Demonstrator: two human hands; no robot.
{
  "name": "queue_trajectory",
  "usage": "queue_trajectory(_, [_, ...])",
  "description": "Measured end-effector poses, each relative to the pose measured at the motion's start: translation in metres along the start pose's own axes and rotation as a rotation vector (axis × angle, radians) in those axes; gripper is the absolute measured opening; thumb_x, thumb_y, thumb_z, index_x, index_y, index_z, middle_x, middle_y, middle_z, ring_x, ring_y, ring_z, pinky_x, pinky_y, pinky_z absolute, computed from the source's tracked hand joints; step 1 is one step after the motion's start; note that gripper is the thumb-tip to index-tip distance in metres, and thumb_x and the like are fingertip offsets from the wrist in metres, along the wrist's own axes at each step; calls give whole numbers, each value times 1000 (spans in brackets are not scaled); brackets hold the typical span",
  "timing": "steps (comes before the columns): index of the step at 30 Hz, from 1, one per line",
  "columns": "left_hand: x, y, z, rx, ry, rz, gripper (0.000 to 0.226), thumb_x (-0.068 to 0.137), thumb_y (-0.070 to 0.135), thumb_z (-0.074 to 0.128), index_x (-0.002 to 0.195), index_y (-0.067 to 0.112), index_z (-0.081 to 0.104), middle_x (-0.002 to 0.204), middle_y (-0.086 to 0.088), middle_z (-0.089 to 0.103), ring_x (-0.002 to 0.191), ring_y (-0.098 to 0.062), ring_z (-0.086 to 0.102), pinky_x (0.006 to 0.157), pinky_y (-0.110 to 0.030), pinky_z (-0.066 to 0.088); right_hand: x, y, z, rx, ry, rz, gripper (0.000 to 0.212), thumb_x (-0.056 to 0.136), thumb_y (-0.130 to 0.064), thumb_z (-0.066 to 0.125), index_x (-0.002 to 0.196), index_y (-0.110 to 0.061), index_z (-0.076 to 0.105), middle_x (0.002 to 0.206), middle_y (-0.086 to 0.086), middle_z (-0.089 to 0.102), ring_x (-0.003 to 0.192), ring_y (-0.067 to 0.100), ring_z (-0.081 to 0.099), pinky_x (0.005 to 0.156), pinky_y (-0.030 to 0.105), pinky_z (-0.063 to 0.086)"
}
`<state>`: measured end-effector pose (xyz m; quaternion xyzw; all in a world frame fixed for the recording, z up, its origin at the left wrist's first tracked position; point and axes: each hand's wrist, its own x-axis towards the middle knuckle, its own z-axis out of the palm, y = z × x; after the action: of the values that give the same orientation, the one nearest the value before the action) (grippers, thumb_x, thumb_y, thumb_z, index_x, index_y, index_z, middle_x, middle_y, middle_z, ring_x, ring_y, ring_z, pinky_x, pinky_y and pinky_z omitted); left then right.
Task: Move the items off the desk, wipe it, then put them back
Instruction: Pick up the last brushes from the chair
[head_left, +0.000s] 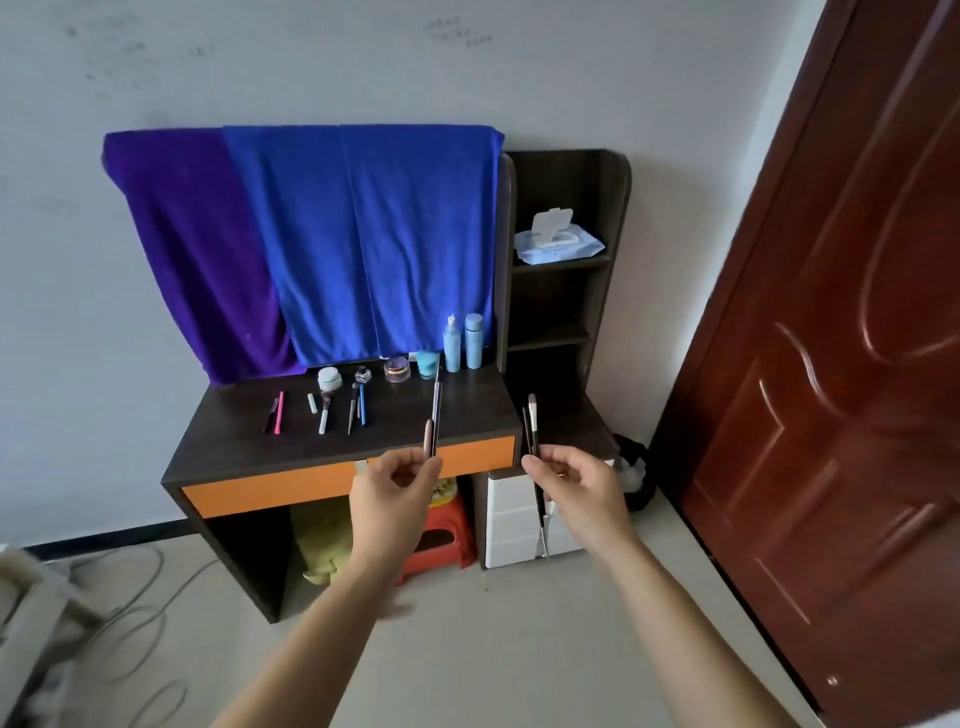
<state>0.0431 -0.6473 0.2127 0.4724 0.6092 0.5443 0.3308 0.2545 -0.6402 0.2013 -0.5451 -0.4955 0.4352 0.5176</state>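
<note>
Pinching thin makeup sticks, the left hand (397, 486) has its fingers (423, 462) tight on two brushes (434, 415), and the right hand (574, 480) grips two more sticks (532, 431). Both hover at 6 o'clock from the table (467, 410). The thin sticks could slip and drop, because each hand holds two at once. More pens, jars (397, 369) and blue bottles (462, 340) wait at 12 o'clock. A wipes pack (558, 241) sits on the shelf at 2 o'clock.
</note>
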Motion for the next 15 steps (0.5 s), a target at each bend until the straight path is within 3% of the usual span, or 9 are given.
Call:
queue_trajectory(8, [141,-47,50,36,-1,-51,4,85,21,75,82,22,73,68,0,71,58,-8,62,59,-24,53,164,36,33,31,-32,76,18,86,-31,79,100,-21,74,83,-9,70,70,-2,62,63,15,51])
queue_trajectory(15, [284,-47,93,94,53,-120,7,83,21,77,77,22,73,54,10,61,44,1,48,47,-14,38,328,27,66,96,-90,99,12,88,-21,77,97,-16,72,80,-6,69,62,-6,60,60,12,49])
